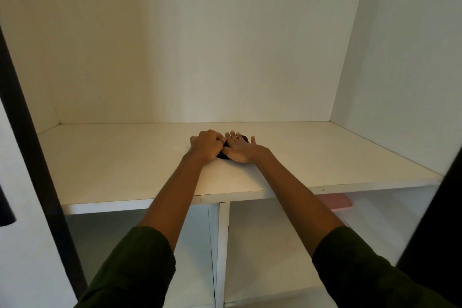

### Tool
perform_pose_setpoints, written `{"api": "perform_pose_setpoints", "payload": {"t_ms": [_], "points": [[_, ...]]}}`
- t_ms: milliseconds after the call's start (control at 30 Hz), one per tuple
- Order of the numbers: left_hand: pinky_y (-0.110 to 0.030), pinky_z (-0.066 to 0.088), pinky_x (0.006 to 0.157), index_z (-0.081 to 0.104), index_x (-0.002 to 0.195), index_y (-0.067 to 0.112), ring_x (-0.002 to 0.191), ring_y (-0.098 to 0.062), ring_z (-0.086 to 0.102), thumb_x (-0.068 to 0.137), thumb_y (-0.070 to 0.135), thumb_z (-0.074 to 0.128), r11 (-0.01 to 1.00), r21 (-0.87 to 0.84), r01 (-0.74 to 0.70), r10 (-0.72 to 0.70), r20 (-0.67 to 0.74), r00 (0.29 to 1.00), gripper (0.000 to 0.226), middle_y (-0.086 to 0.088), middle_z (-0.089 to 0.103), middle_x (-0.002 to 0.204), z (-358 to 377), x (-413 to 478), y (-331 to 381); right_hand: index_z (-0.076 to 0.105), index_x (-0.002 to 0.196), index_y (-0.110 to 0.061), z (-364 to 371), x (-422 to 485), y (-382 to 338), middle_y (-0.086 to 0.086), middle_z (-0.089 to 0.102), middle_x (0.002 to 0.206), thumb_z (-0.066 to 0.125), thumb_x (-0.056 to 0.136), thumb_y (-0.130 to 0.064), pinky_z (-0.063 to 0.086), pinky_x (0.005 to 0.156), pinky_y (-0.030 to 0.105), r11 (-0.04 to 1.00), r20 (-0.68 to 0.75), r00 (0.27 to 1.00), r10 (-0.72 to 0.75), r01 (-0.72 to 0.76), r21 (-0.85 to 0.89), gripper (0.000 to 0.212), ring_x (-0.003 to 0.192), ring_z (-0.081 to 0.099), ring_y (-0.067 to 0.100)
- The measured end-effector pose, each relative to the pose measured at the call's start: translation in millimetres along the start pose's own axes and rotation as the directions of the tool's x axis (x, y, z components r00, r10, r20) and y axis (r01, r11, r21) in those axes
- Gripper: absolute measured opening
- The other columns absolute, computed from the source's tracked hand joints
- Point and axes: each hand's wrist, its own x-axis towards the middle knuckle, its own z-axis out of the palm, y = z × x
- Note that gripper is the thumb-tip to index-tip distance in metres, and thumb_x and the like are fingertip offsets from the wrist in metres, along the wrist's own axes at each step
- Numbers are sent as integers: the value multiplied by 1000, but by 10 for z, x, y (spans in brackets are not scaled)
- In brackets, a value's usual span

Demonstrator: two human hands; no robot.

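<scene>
Small dark object [222,155], perhaps folded cloth though too hidden to be sure, lies near the middle of a white shelf [112,170], almost wholly covered by two hands. The right fingers [232,134] are straight and spread, pressing flat on top of it. The left fingers [218,138] are curled at its left edge and seem to pinch it, though the contact itself is hidden. The left hand [206,145] and right hand [242,150] touch each other above the object. Two bare forearms reach in over the shelf's front edge from dark green sleeves [130,270].

The step in hand looks like flattening or folding the object in place. The next move probably calls for the right palm to pin it while the left draws its edge across, without letting it slide on the smooth board.

Beneath the front edge, toward the right corner, a pink item [335,201] shows. A white divider [223,245] splits the space below, and a dark frame [25,112] runs down the left side.
</scene>
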Motion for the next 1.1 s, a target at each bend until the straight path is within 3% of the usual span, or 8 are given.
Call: {"api": "perform_pose_setpoints", "payload": {"t_ms": [100, 167, 233, 367, 500, 667, 967, 1100], "points": [[-45, 18, 114, 37, 144, 16, 140, -27, 32, 103, 29, 25, 995, 96, 34, -54, 212, 976, 45, -7, 38, 151, -12, -37, 16, -9, 151, -13, 6, 1, 2, 5, -13, 160, 14, 100, -44, -12, 116, 50, 1000, 8, 1000, 1, 0, -17, 64, 147, -13, 20], [-49, 3, 119, 19, 151, 20, 147, -24, 17, 104, 31, 19, 992, 116, 46, -78, 291, 953, 49, -3, 19, 160, -48, -70, 15, -9, 151, -13, 2, 6, 2, 6, -13, 160, 13, 100, -45, -12, 116, 50, 1000, 13, 1000, -1, 1, -7, 64, 147, -13, 20], [-51, -5, 118, 13, 152, 23, 149, -24, 11, 104, 33, 17, 990, 132, 55, -96, 321, 942, 49, -2, 13, 161, -76, -87, 0, -8, 151, -12, -10, 6, -2, 7, -12, 160, 12, 100, -45, -11, 116, 50, 1000, 27, 1000, 3, -3, 9, 63, 148, -12, 20], [-54, -8, 117, 14, 151, 26, 149, -22, 12, 104, 31, 15, 982, 190, 20, -78, 306, 949, 48, -1, 13, 161, -70, -135, -2, 1, 152, -13, -107, -44, 33, 6, -7, 160, 18, 101, -41, -5, 118, 45, 984, 84, 996, -4, -11, 180, 60, 148, -7, 19], [-51, 2, 118, 20, 151, 24, 146, -26, 19, 104, 29, 19, 992, 126, 15, -47, 258, 965, 47, -3, 21, 159, -48, -190, -11, 16, 151, -14, -214, -164, 153, 3, 8, 160, 21, 102, -39, 7, 117, 35, 905, 91, 996, -10, -30, 424, 56, 147, 9, 19], [-49, 9, 117, 20, 151, 22, 148, -20, 13, 104, 28, 20, 986, 158, -61, 26, 211, 977, 47, 0, 15, 161, -40, -185, -12, 9, 152, -14, -190, -213, 261, 5, -1, 161, 22, 102, -26, 0, 119, 48, 984, 10, 1000, -4, 2, 176, 53, 149, -3, 21], [-45, 1, 119, 19, 151, 14, 150, -18, 5, 104, 22, 19, 958, 231, -170, 155, 82, 985, 48, -1, 12, 161, 4, -156, 182, 12, 151, -13, -189, -362, 739, 6, 2, 161, 20, 103, -28, 4, 119, 52, 985, -58, 998, 5, 5, 172, 51, 149, -1, 23], [-41, 3, 120, 21, 150, 10, 149, -20, 7, 104, 19, 21, 926, 287, -245, 256, -2, 967, 47, -5, 16, 160, 131, -185, 415, 26, 147, -10, -223, -514, 906, 8, 18, 159, 20, 103, -28, 5, 116, 56, 991, -165, 986, -31, 51, 120, 48, 146, 16, 28]]}}
